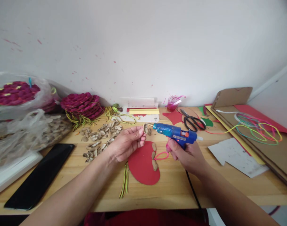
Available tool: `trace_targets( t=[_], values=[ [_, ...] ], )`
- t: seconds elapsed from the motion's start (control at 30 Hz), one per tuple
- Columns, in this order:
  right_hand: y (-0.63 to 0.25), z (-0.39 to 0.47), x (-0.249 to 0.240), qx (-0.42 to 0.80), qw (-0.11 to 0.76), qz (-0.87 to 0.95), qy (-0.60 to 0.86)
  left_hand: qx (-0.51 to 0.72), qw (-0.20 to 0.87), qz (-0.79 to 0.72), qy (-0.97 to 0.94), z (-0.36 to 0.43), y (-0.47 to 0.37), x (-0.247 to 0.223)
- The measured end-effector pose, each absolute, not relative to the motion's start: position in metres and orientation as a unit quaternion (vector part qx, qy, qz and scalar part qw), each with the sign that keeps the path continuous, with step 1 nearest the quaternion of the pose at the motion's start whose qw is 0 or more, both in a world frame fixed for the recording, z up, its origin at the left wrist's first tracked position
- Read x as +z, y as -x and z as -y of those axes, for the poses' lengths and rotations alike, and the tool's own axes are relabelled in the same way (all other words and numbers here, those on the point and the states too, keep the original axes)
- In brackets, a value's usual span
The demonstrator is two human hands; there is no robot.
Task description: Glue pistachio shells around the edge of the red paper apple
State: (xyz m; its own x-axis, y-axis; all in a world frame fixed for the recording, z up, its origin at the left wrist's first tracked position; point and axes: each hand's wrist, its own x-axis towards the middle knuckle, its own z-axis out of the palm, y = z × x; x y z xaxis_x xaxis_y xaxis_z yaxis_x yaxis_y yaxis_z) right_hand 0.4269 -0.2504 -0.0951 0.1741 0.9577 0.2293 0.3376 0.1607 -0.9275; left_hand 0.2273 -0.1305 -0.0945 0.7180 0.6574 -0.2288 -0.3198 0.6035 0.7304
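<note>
Between the thumb and fingers of my left hand [128, 141] is a peanut shell half [145, 128], its hollow side showing. My right hand [187, 155] is closed round the grip of a blue glue gun [173, 133], whose nozzle points left, at or very near the shell. Below the hands lies a red heart-like cutout [143, 166] with several peanut shells [154, 165] along its right edge. A pink cord loop [161, 155] sticks out at its right, and a yellow-green and dark tassel [124, 183] hangs from its left side.
Loose peanut shells [103, 135] lie left of centre. A black phone [39, 175] and a plastic bag [46, 128] of shells are further left. Behind are a stack of magenta pieces [83, 105] and scissors [192, 121]. Cardboard [273, 150] with coloured cord [258, 128] lies right. A black cable [192, 188] runs down from the glue gun.
</note>
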Motion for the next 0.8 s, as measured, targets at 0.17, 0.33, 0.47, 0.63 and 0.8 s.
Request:
trace_targets(
  t=[0.17, 0.33, 0.47, 0.63, 0.8],
  values=[
    [-0.4285, 0.2506, -0.0954, 0.299, 0.501, 0.574, 0.576, 0.285, 0.859, -0.248, -0.346, 0.1301, -0.2277, -0.0942],
    [-0.4283, 0.251, -0.095, 0.296, 0.497, 0.577, 0.576, 0.287, 0.857, -0.252, -0.347, 0.1292, -0.2284, -0.0941],
    [-0.428, 0.2514, -0.0949, 0.291, 0.497, 0.583, 0.573, 0.29, 0.856, -0.25, -0.348, 0.1292, -0.2286, -0.0936],
    [-0.4282, 0.2513, -0.0938, 0.285, 0.494, 0.592, 0.569, 0.295, 0.853, -0.254, -0.347, 0.1298, -0.2282, -0.0939],
    [-0.4274, 0.2513, -0.0907, 0.274, 0.489, 0.599, 0.572, 0.298, 0.848, -0.252, -0.358, 0.1285, -0.2284, -0.0956]
  ],
)
